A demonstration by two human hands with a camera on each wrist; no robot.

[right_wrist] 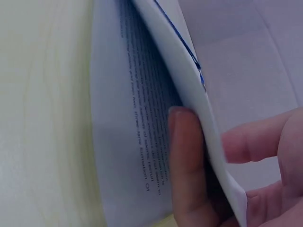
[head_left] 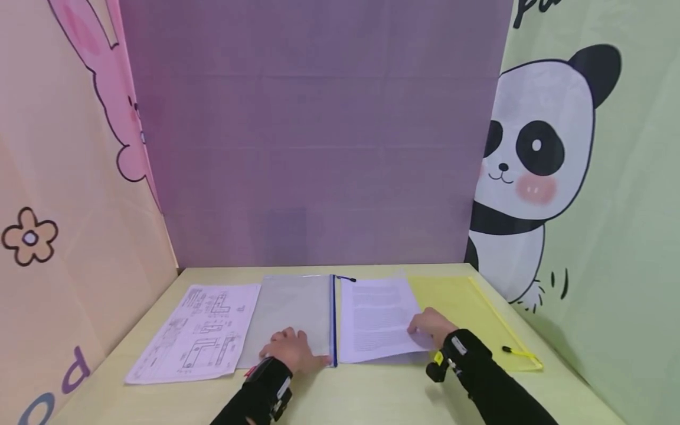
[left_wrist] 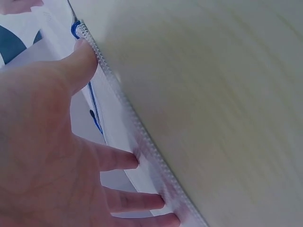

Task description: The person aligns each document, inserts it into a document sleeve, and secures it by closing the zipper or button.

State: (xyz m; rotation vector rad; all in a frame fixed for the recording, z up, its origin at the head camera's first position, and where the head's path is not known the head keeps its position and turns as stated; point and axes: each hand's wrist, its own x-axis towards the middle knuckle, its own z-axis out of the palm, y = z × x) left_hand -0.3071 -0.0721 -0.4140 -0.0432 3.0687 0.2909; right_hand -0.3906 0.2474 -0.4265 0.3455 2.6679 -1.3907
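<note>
My left hand (head_left: 294, 350) rests with spread fingers on the lower part of a clear zip folder (head_left: 294, 307), its thumb by the blue strip (head_left: 333, 321). In the left wrist view the fingertips lie along the folder's ribbed edge (left_wrist: 142, 135). My right hand (head_left: 432, 326) pinches the lower right corner of a sheet of printed text (head_left: 374, 310). Thumb and fingers sit on opposite sides of the lifted paper (right_wrist: 191, 90) in the right wrist view, with another printed page (right_wrist: 125, 123) beneath. A yellow zip folder (head_left: 451, 301) lies partly under the paper.
Sheets with technical drawings (head_left: 199, 333) lie at the left, overlapping the clear folder's edge. A black-tipped zip pull (head_left: 507, 349) sits at the yellow folder's lower right. A purple panel (head_left: 319, 147) stands behind the table (head_left: 340, 392), with printed panels on both sides.
</note>
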